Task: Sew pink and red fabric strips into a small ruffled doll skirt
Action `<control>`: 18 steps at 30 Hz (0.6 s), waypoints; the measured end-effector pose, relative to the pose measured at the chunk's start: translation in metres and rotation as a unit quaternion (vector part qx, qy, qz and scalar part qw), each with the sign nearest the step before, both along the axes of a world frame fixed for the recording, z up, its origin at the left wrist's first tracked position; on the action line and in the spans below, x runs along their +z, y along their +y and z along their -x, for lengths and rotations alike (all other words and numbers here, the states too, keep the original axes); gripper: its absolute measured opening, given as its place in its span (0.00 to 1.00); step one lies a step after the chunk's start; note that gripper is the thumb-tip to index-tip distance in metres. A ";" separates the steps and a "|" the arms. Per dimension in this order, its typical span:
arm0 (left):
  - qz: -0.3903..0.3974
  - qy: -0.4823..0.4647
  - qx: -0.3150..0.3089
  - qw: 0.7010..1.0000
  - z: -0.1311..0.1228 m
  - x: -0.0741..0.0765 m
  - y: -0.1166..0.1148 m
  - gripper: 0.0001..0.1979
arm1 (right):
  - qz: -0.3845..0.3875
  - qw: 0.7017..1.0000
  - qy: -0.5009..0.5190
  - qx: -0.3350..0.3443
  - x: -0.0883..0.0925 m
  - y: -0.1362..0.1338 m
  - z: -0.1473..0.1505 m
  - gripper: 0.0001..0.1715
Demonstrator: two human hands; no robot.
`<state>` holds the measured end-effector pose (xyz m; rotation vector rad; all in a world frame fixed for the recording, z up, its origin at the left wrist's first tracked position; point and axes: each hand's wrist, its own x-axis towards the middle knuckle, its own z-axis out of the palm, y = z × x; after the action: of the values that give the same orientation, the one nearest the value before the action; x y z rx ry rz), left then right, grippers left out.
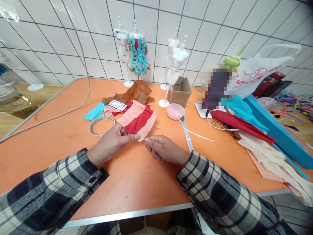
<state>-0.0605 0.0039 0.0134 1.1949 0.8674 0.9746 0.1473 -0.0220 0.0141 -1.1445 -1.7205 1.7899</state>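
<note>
My left hand [119,142] pinches the lower edge of a pleated piece of crepe paper [138,119], pink with a red band across its middle. Close by, at the paper's bottom corner, my right hand [164,147] has its thumb pressed against curled fingers. A tiny pale tip shows between that thumb and the paper; what it belongs to is hidden. Behind my left hand lies a roll of tape [91,128]. A white card [117,105] rests on red and pink paper scraps beyond it.
Brown crepe paper [137,93] lies farther back. A pink bowl [175,112] stands before a cardboard box [181,91]. White mannequins [179,58] and one with turquoise bows [139,55] line the wall. Folded red paper [242,125] and cream paper [271,156] lie at right. A cable [85,65] crosses the left.
</note>
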 end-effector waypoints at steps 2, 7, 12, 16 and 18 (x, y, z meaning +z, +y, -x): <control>-0.002 -0.002 0.002 1.000 0.000 0.000 0.000 0.22 | 0.000 1.000 0.005 0.001 0.000 0.000 0.000 0.23; -0.003 -0.005 0.002 1.000 -0.001 0.001 0.000 0.23 | 0.017 1.000 -0.001 -0.001 -0.001 0.000 -0.001 0.24; 0.004 -0.008 -0.006 1.000 -0.001 0.001 -0.001 0.23 | 0.012 1.000 -0.001 -0.001 -0.001 0.000 -0.001 0.24; 0.017 -0.020 -0.011 1.000 -0.001 0.000 -0.001 0.24 | 0.014 1.000 -0.006 0.002 0.001 0.000 -0.001 0.23; 0.025 -0.032 -0.015 0.999 0.000 -0.001 0.000 0.25 | 0.017 1.000 -0.004 0.003 0.002 0.000 -0.002 0.24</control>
<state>-0.0606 0.0034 0.0128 1.1261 0.8166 0.9574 0.1491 -0.0221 0.0164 -1.1631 -1.7064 1.8263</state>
